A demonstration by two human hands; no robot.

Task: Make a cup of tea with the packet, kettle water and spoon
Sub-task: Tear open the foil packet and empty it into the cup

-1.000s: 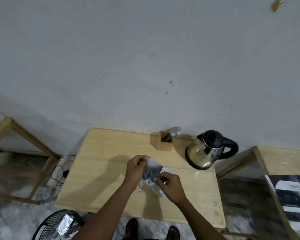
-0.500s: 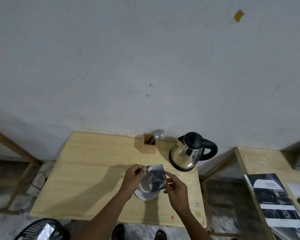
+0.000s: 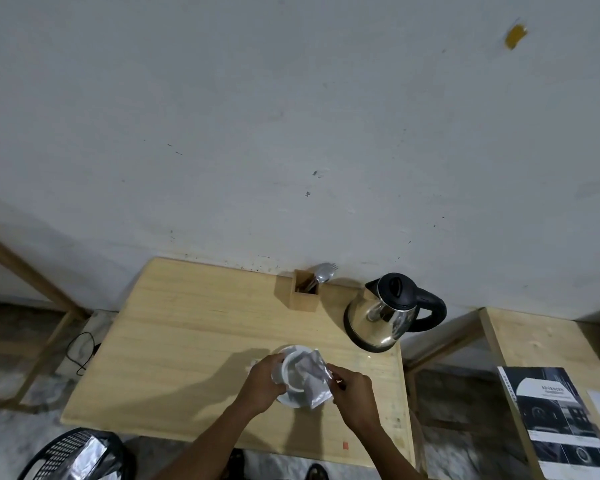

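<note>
Presently, packet: the silver foil packet (image 3: 310,379) is held over the white cup (image 3: 289,368), crumpled and tilted, its lower corner hanging past the cup's near rim; whether anything is falling from it cannot be told.
Cup: it is stood on a white saucer (image 3: 284,400) near the front right of the wooden surface (image 3: 194,341); its inside is largely hidden by the foil.
Left hand: the left hand (image 3: 262,381) is closed around the packet's left edge, against the cup's left side.
Right hand: the right hand (image 3: 354,393) is pinched on the packet's right edge, the fingers curled in.
Step in hand: emptying of the packet into the cup is judged to be under way, with water and stirring not yet done.
Kettle: the steel kettle (image 3: 381,320) with a black lid and handle is stood behind and to the right of the cup, apart from it, untouched.
Spoon: cutlery is stood in a wooden holder (image 3: 303,296) by the wall; a spoon (image 3: 321,276) and a fork's tines are seen above its rim.
Next move: the packet would likely need to be upended fully and set aside, so that a hand is freed for the kettle.
Bin: a black mesh bin (image 3: 70,455) with foil in it is seen on the floor at the lower left.
</note>
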